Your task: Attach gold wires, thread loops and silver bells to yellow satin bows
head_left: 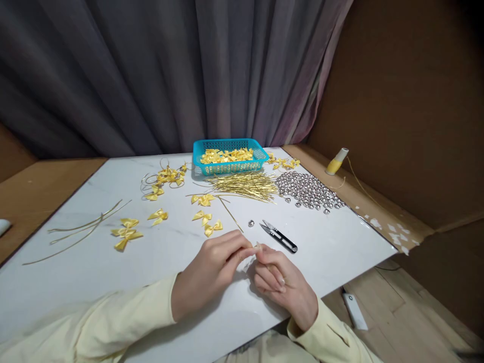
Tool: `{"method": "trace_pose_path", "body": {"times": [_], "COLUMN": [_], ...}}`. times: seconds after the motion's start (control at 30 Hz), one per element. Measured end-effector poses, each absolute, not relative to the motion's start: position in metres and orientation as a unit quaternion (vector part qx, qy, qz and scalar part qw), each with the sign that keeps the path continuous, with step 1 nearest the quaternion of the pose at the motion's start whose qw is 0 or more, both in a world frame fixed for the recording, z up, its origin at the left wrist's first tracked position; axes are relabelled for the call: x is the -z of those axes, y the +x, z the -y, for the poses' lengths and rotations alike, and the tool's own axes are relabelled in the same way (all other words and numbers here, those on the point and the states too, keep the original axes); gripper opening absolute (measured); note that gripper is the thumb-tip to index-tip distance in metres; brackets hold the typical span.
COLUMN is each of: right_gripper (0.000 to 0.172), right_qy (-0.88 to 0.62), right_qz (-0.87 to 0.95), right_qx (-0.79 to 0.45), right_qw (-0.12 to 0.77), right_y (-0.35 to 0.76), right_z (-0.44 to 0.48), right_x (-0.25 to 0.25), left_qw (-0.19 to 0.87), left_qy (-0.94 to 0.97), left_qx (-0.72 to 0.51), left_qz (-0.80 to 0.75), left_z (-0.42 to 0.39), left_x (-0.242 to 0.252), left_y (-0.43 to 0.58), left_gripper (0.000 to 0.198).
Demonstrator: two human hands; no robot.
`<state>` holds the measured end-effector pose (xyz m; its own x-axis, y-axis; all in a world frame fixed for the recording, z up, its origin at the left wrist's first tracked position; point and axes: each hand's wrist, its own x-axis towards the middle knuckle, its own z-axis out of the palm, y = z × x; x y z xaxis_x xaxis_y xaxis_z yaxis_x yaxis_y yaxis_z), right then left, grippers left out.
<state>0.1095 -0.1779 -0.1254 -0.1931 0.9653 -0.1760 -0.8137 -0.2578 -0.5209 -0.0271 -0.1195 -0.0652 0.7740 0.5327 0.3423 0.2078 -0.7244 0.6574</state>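
My left hand (217, 264) and my right hand (282, 277) meet fingertip to fingertip above the near part of the white table. Both are closed in a pinch, and whatever lies between the fingertips is too small to make out. A gold wire (231, 214) lies just beyond my left hand. Black thread snips (279, 236) rest beyond my right hand, beside a single silver bead (251, 223). Several yellow satin bows (213, 228) lie past my left hand, with more bows (126, 233) farther left.
A blue basket (231, 169) of yellow bows stands at the back of the table (170, 257). In front of it lie gold wires (245, 186), with silver beads (308, 189) to the right. Loose wires (83, 227) lie left. A yellow thread spool (336, 162) stands on the cardboard.
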Motion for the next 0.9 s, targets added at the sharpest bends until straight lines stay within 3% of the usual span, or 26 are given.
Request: {"method": "trace_pose_path", "body": {"times": [0.33,0.9], "right_gripper": [0.023,0.019], "right_qy": [-0.332,-0.308], "right_qz": [0.205,0.247], "right_qx": [-0.707,-0.717], "right_qw": [0.59,0.575], "right_y": [0.109,0.116], "right_z": [0.178,0.176], "right_x": [0.123,0.121], "left_qw": [0.471,0.717], "left_qy": [0.815,0.619], "left_qx": [-0.125,0.007], "left_qz": [-0.314,-0.319], "left_z": [0.109,0.096], "left_x": [0.048,0.051], "left_y": [-0.022,-0.025], "left_gripper": [0.025,0.033]}}
